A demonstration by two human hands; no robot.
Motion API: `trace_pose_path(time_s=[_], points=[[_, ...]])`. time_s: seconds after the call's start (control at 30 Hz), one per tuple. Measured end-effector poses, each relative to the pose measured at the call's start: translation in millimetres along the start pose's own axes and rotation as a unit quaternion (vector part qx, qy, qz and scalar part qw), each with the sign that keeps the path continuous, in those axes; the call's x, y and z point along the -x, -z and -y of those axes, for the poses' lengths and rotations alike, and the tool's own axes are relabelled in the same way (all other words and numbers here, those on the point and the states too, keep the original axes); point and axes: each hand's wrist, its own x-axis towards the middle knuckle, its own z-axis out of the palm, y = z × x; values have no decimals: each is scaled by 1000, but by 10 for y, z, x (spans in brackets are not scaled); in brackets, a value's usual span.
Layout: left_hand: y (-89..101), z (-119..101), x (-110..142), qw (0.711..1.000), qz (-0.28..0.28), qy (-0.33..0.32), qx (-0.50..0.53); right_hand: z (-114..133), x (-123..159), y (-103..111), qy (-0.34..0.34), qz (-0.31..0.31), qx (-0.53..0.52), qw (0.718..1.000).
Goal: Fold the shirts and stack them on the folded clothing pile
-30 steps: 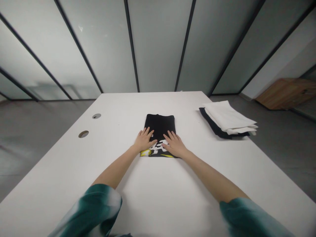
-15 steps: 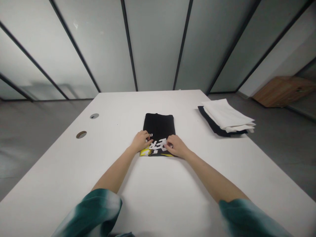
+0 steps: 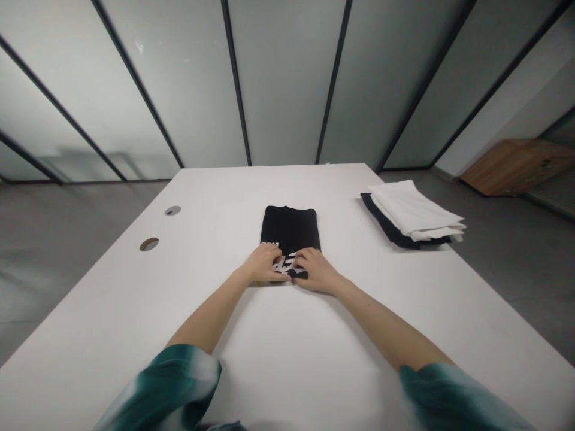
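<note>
A folded black T-shirt (image 3: 290, 226) with white lettering lies in a neat rectangle at the middle of the table. My left hand (image 3: 265, 263) rests on its near left part, fingers laid forward and thumb stretched inward. On the near right part lies my right hand (image 3: 314, 269), its fingers slightly bent over the cloth and its thumb apart. The two thumbs almost meet at the near edge. Both hands press on the fabric and cover much of the print.
A stack of folded white cloth (image 3: 413, 206) over dark cloth (image 3: 389, 230) stands near the right edge of the white table (image 3: 287, 341). Two round holes (image 3: 149, 244) pierce the tabletop at left. Beyond are frosted glass panels (image 3: 283, 84) and a wooden cabinet (image 3: 516, 167).
My hands have gone from gripping the T-shirt's near part to lying on it, thumbs closer together. The yellow print at the near edge is now mostly out of sight.
</note>
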Motion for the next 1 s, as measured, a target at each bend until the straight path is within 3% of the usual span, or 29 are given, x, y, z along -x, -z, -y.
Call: trace_pose_path(time_s=[0.13, 0.27, 0.43, 0.67, 0.87, 0.93, 1.0], points=[[13, -74, 23, 999, 29, -21, -3, -58, -41, -13, -29, -9, 19, 999], [44, -14, 9, 998, 53, -22, 18, -74, -48, 32, -62, -14, 19, 998], [155, 75, 15, 995, 54, 57, 57, 25, -4, 134, -34, 64, 55, 996], [266, 143, 234, 995, 56, 69, 42, -82, 119, 343, -97, 102, 115, 983], [485, 129, 382, 987, 69, 68, 132, -193, 336, 615, -87, 41, -20, 995], [601, 90, 402, 977, 100, 51, 181, -175, 390, 698, -79, 33, -101, 991], [686, 77, 381, 969, 95, 50, 224, -170, 384, 761, -106, 34, -166, 980]])
